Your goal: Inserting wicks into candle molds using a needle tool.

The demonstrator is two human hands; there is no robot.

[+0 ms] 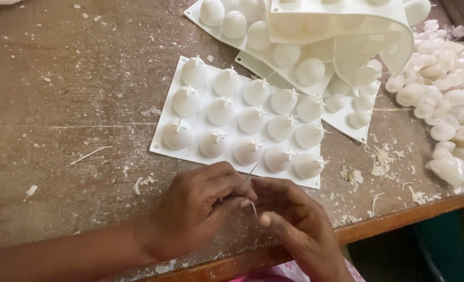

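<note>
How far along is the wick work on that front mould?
Done: white wick ends stick out of the domes of the front mould. In hand: left hand and right hand pinch a thin needle with thread. Left: the stacked moulds behind show no wick ends.

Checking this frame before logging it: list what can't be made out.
- Head view: thin wick, mostly hidden between left hand and right hand.
- Curled mould sheet, cut off by top edge.
- Pile of wax pieces, cut off at right edge.
</note>
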